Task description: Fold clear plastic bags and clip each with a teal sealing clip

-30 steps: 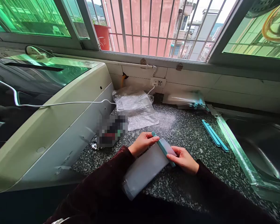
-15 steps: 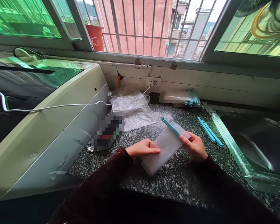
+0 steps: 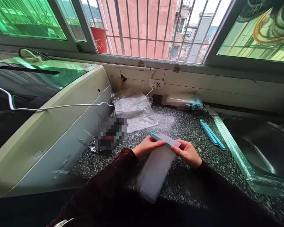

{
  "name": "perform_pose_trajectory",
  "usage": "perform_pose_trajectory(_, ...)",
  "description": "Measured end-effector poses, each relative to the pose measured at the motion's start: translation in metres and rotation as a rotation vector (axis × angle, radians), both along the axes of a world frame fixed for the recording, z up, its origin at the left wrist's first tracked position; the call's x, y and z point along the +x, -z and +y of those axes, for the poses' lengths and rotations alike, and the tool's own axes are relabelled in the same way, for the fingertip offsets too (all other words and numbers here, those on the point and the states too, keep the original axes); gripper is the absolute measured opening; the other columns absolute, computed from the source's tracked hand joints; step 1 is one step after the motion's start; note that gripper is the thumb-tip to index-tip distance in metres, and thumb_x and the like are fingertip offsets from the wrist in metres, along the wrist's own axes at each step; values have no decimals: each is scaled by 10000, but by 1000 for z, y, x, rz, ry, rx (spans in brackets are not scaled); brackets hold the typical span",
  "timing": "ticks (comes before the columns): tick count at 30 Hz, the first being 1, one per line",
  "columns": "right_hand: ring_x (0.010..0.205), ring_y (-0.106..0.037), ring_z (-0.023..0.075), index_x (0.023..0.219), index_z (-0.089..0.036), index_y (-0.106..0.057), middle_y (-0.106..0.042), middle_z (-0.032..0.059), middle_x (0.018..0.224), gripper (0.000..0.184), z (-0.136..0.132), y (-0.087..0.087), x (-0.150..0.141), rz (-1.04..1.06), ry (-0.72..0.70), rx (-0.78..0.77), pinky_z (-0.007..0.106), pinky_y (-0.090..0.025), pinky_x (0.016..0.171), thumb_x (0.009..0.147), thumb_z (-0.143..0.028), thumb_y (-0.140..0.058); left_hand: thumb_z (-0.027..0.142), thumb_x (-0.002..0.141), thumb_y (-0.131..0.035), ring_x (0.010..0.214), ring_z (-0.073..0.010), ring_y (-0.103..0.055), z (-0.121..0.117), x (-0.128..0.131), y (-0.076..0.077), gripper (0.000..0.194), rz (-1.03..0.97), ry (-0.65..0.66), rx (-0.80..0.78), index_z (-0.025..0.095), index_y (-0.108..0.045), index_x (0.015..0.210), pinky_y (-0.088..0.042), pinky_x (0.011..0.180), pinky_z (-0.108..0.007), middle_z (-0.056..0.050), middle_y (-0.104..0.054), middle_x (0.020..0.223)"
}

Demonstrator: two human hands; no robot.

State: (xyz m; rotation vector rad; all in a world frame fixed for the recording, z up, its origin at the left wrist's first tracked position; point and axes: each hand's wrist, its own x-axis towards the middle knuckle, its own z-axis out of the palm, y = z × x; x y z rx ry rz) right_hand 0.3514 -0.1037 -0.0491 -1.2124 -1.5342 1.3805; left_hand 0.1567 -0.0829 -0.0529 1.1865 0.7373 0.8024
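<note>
Between my hands is a translucent plastic bag (image 3: 156, 168) with a teal sealing clip strip (image 3: 158, 136) across its upper part. My left hand (image 3: 148, 146) is closed on the middle of the strip, thumb laid along its near side. Closer to the strip's right end, my right hand (image 3: 189, 154) pinches strip and bag together. The bag's lower end hangs toward me, slightly blurred. To the right, two loose teal strips (image 3: 212, 135) lie side by side on the speckled counter (image 3: 186, 126).
Several translucent bags (image 3: 176, 99) with teal strips are stacked by the wall. A crumpled clear plastic sheet (image 3: 136, 108) and a pixelated dark object (image 3: 111, 134) lie left. A white cord (image 3: 61, 106) crosses the white appliance (image 3: 85, 94). A metal sink (image 3: 255, 142) is at right.
My left hand has shifted from the bag's middle up onto the teal strip. The bag and strip have moved left and toward me, and the bag hangs more steeply.
</note>
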Motion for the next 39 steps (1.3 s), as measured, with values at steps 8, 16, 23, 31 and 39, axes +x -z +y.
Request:
perform_pose_trajectory(8, 543, -389, 88, 583, -164, -486, -452, -29, 555, 442, -15, 18, -22, -129, -163, 31, 223, -337, 500, 679, -582, -596, 429, 501, -799, 689, -158, -592, 6, -4, 8, 427, -287, -452, -165, 120, -680, 771, -446, 707, -281, -44, -681, 734)
perform_pose_trajectory(16, 551, -490, 115, 867, -170, -560, -569, 2, 652, 340, -3, 20, -7, -258, 35, 308, 248, -430, 524, 755, -491, -564, 428, 482, -808, 658, -139, -578, 7, -7, 7, 429, -270, -411, -179, 122, -681, 754, -443, 685, -269, -35, -679, 728)
perform_pose_trajectory(23, 683, -563, 159, 826, -159, -610, -624, 59, 719, 188, 5, 8, 6, -825, 67, 1157, 255, -427, 621, 862, -281, -471, 473, 509, -784, 601, -133, -564, 6, -4, 8, 454, -112, -264, -238, 98, -675, 742, -426, 607, -248, -48, -660, 684)
perform_pose_trajectory(31, 578, -534, 133, 657, -158, -623, -620, 33, 615, 277, 48, -31, 54, -1168, 368, 1123, 247, -294, 536, 825, -318, -472, 359, 523, -774, 616, -126, -573, 44, 8, -16, 384, 47, 76, -202, 117, -676, 805, -413, 564, -217, -55, -672, 734)
perform_pose_trajectory(39, 646, -604, 202, 760, -132, -670, -683, 106, 735, 378, 119, -45, 91, -1468, 547, 628, 255, -250, 506, 814, -414, -425, 237, 578, -673, 494, -81, -483, 133, 63, -30, 257, 66, -446, -92, 116, -625, 798, -366, 472, -201, -3, -597, 643)
